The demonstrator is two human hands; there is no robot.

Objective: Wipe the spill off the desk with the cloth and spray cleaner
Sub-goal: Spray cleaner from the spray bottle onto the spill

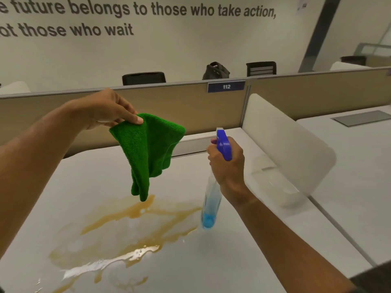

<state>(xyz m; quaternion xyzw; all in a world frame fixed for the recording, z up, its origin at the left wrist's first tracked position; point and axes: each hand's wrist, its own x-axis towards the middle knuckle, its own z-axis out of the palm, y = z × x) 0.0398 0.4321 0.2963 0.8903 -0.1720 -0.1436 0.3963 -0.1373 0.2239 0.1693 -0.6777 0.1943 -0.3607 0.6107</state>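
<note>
above the white desk (pixel 243 240) the left hand (pixel 101 108) holds up a green cloth (pixel 148 151), thumb and fingers (pixel 135 118) pinching its top edge so that it hangs in loose folds, its lowest tip over the far edge of the spill (pixel 127 233). that spill is a wide brown puddle with glossy wet streaks, spread across the desk below both arms. the right hand (pixel 227 163) is wrapped around the neck of a spray bottle (pixel 211 199), fingers curled tight under its blue trigger head; the clear bottle holds a little blue liquid and hangs tilted over the spill's right edge. a blue tag (pixel 226 86) on the partition behind reads "112". dark wall lettering (pixel 137 16) reads "future belongs to those who take action," and "those who wait".
</note>
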